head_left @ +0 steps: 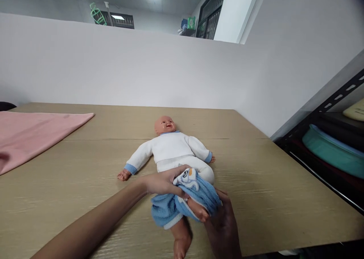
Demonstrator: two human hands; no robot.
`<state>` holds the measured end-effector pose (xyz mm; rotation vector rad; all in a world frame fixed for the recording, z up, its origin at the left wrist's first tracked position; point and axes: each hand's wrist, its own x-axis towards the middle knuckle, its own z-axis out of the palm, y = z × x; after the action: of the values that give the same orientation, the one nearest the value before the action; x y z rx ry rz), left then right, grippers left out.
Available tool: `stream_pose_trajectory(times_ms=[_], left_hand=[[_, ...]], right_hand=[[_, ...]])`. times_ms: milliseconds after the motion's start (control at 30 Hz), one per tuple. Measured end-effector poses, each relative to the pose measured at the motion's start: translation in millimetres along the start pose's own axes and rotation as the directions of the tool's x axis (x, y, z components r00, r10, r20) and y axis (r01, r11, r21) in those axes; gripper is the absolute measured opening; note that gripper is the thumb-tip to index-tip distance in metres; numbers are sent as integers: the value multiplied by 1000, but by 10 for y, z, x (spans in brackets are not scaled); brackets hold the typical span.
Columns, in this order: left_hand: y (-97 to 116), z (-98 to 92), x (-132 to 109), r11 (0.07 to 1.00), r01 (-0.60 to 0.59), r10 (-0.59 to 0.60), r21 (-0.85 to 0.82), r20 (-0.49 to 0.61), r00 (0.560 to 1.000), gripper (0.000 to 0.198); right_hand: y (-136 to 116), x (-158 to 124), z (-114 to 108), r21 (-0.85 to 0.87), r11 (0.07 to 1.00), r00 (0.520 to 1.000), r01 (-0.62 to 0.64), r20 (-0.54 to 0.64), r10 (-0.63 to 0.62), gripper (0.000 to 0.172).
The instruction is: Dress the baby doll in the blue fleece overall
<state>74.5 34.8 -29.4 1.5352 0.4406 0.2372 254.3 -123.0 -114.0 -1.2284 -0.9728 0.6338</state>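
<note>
A baby doll [166, 125] lies on its back on the wooden table, head away from me. It wears a white long-sleeved top [173, 147] with blue cuffs. Blue terry shorts [163, 209] with white trim and a cartoon face patch are around its legs, below a white garment at the hips. My left hand [166, 181] is closed on the shorts near the patch. Low on the other side, my right hand [224, 225] grips the shorts' edge beside a bent doll leg; its fingertips are partly hidden. The other leg extends towards me from the shorts.
A pink cloth [36, 132] lies at the table's left. The wooden table [85, 164] meets a white wall [127, 69] behind. To the right, a black shelf rack [321, 111] holds a teal basin [332, 153].
</note>
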Motion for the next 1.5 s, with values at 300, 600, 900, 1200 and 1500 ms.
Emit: stream_pose_trajectory(times_ms=[300, 600, 900, 1200, 1500], left_hand=[[109, 56, 7, 927, -208, 213, 312, 19, 977, 30], [161, 72, -5, 940, -178, 158, 292, 90, 983, 35], [311, 227, -399, 798, 210, 42, 565, -400, 916, 68], [-174, 334, -997, 892, 274, -17, 360, -579, 815, 46], [-258, 134, -879, 930, 150, 106, 335, -638, 763, 26]], right_hand=[[-125, 364, -326, -91, 992, 990, -92, 96, 101, 52], [-359, 829, -401, -65, 893, 711, -445, 581, 397, 51], [-404, 1179, -458, -385, 919, 778, 82, 602, 182, 31], [-507, 1462, -197, -330, 933, 589, 146, 786, 186, 35], [-317, 1464, -64, -262, 953, 747, 152, 662, 63, 37]])
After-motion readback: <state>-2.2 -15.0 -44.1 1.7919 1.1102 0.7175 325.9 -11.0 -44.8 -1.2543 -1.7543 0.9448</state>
